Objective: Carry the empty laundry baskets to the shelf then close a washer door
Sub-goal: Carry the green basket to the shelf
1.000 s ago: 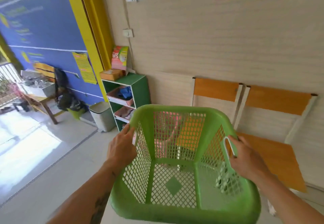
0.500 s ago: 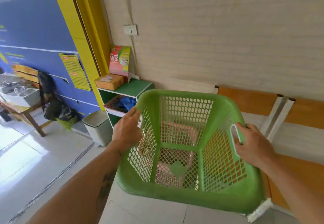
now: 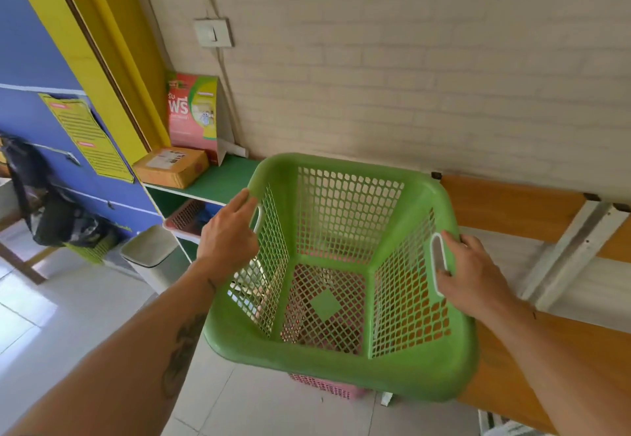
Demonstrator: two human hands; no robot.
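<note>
- Fingers of the left hand [image 3: 227,242] were curled around the left handle slot of the green laundry basket [image 3: 345,364], and fingers of the right hand [image 3: 473,273] were hooked through the white-edged right handle slot, so both hands were closed on the basket.
- Held in the air, the basket hung just right of the green shelf [image 3: 218,179] and over a pink basket [image 3: 324,386] on the floor, with orange benches [image 3: 512,200] along the wall to the right.
- Its mouth pointed up and toward the person, the bottom tipped away toward the wall, and nothing lay inside.
- Its long axis seemed to run near to far, though the wide lens made this uncertain.
- One risk, as I judged it, was the far left corner striking the shelf's top edge, since that corner sat close to it.
- Another was the bottom catching on the pink basket's rim if it were lowered crooked, jamming instead of nesting.
- On the shelf top, a cardboard parcel [image 3: 172,166] and a standing carton [image 3: 193,118] could be knocked if the basket swung left.
</note>
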